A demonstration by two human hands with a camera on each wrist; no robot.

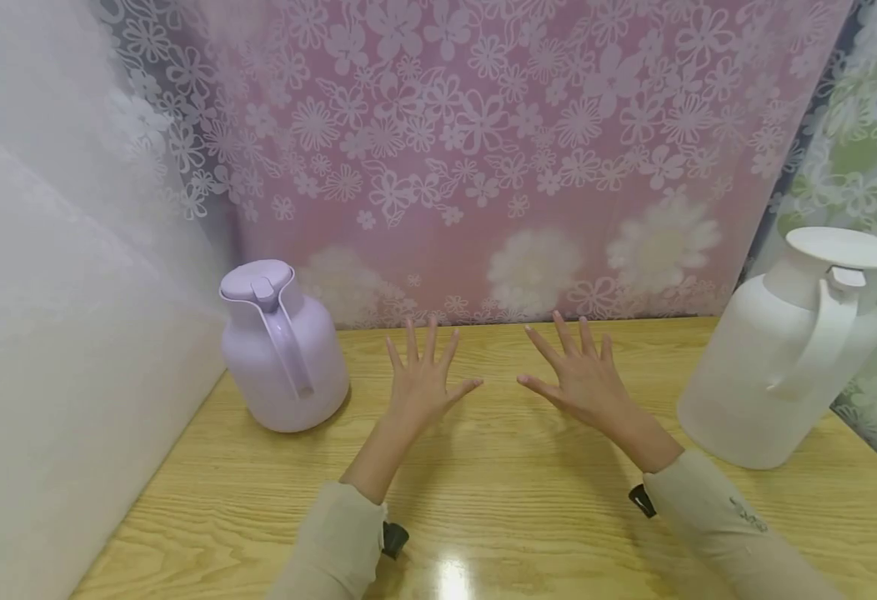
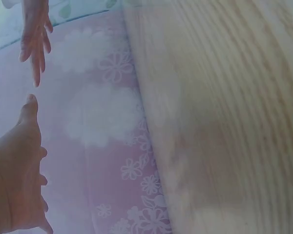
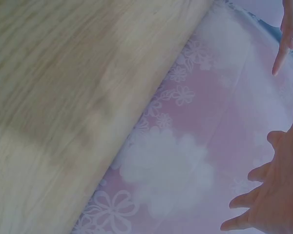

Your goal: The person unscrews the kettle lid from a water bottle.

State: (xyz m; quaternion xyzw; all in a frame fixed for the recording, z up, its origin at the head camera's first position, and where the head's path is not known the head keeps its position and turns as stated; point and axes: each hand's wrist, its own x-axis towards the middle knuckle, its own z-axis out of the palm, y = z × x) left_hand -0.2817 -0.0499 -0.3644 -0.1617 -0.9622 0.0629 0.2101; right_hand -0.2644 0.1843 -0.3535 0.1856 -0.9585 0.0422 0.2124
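My left hand (image 1: 419, 388) is held above the wooden table with its fingers spread and straight, holding nothing. To its left stands a lilac thermos jug (image 1: 286, 350), upright, lid on, its handle facing me. My right hand (image 1: 587, 383) is likewise spread, thumb toward the left hand, with nothing in it. Right of it is a white thermos jug (image 1: 784, 358) with a wide flat top and a handle. The hands are apart from each other and from both jugs. In the left wrist view the left hand (image 2: 17, 170) appears at the left edge; the right wrist view has the right hand (image 3: 278, 185) at lower right.
The light wooden table (image 1: 513, 492) runs back to a pink curtain (image 1: 483, 167) printed with white flowers. A white wall (image 1: 71, 333) borders the left side. A green floral curtain (image 1: 859, 158) hangs on the right. Each sleeve has a dark wrist device under it.
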